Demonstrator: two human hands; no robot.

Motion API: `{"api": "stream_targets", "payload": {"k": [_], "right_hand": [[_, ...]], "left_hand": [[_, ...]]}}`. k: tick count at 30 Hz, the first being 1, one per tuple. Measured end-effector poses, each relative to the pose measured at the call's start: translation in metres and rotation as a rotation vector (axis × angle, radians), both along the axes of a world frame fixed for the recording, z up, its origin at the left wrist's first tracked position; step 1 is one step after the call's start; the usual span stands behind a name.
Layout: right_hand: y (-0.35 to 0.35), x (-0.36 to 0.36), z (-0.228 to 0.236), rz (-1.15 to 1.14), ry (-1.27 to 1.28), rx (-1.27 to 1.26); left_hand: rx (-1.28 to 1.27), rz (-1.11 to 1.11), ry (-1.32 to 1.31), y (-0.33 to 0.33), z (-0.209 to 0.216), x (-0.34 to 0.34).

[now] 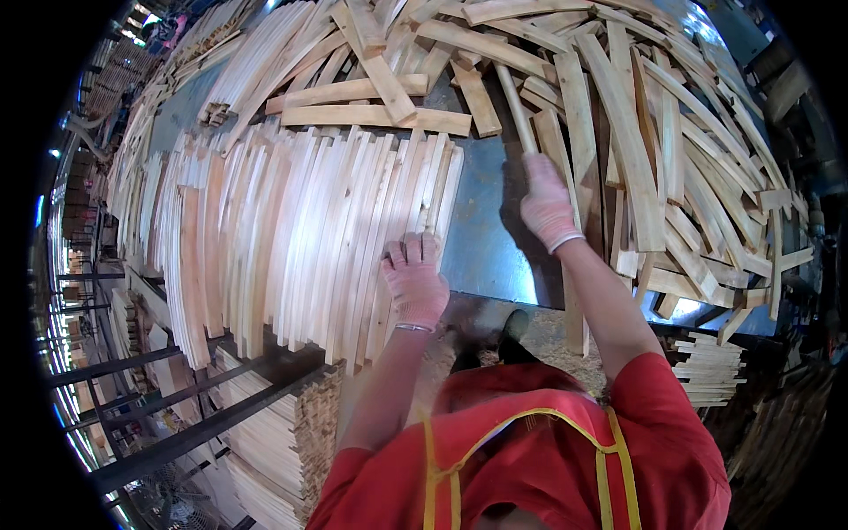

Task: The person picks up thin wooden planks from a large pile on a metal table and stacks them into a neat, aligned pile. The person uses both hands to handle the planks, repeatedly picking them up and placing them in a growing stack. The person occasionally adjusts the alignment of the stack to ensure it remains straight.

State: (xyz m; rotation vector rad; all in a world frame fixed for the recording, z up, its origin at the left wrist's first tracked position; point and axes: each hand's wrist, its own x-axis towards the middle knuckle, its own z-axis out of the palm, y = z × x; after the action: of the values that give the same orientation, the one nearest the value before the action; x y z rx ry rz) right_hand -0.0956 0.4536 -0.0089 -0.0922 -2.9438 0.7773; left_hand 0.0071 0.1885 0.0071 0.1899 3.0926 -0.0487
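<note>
Materials: all bare wood, pale to yellowish, straight-sided. Strips [300,230] at center left: narrow, sawn faces, packed edge to edge in a long row, ends uneven. Boards [623,132], upper right: wider, thicker, heaped loose at mixed angles. Both hands in pinkish knit gloves.

Surface: bluish metal table [481,256], shiny, glare near its front edge. Floor [556,331] below it strewn with shavings. Dark metal bars [168,450] lower left, beside a stack of wood [265,433]; another stack [709,367] lower right.

Left hand [415,283]: on the row's right part, center frame, fingers partly bent and slightly apart; can't tell if it grips any strip. Right hand [548,212]: right of center, closed around the near end of a stick [516,110]. Stick: long, slim, light tan, pointing to the top of the frame, far end among the boards.
</note>
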Motion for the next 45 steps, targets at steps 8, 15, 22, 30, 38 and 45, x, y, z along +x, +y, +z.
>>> {"api": "stream_targets", "payload": {"k": [8,15,22,30,38,45], "right_hand": [[-0.016,0.192,0.024,-0.181,-0.221,-0.792],[-0.124,0.264,0.002,-0.127,-0.759,-1.321],[-0.134,0.297,-0.011,-0.461,-0.352,-1.487],[-0.067,0.212,0.066,0.411,-0.231,-0.192],[-0.014,0.08,0.027,-0.02,-0.051,0.474],[0.044,0.075,-0.006,-0.109,0.013,0.396]], "left_hand": [[0.044,-0.109,-0.099,-0.016,0.0,-0.011],[0.248,-0.215,-0.163,-0.046,0.028,-0.02],[0.305,-0.372,0.001,-0.055,0.041,0.02],[-0.097,-0.552,0.186,-0.111,0.128,0.02],[0.098,0.349,0.049,-0.22,0.072,-0.021],[-0.123,0.478,-0.074,-0.274,0.017,-0.008]]}}
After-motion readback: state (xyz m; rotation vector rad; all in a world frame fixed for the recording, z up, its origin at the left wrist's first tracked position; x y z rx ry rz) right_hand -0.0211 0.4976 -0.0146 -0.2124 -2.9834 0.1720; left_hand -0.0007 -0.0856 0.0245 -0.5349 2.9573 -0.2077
